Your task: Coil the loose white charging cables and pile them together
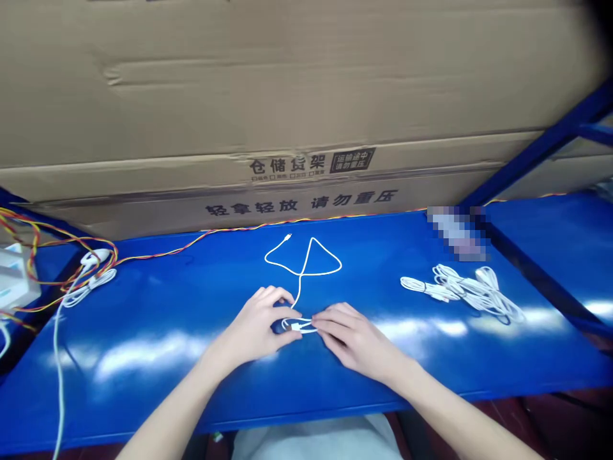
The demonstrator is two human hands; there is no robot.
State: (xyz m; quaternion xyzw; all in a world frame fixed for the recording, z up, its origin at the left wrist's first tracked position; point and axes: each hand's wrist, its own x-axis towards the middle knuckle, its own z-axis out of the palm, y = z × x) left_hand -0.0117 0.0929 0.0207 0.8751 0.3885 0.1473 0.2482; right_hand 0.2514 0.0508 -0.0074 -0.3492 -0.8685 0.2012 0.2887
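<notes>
A thin white charging cable (301, 284) lies on the blue shelf top (230, 262), one part of it folded into small loops between my hands. My left hand (261, 322) curls around the left end of these loops, thumb and fingers closed on them near a white plug (295, 326). At the right end of the loops, my right hand (352, 335) pinches the cable with its fingers together. Beyond my hands the rest of the cable runs away in a crossed loop, ending in a small connector (287, 237). My fingertips partly hide the loops.
Several bundled white cables (472, 291) lie to the right, below a blurred-out object (458, 233). On the left are a white power strip (16, 278), a coiled white cord (90, 287) and red-yellow twisted wires (163, 254). A large cardboard box (297, 96) stands behind.
</notes>
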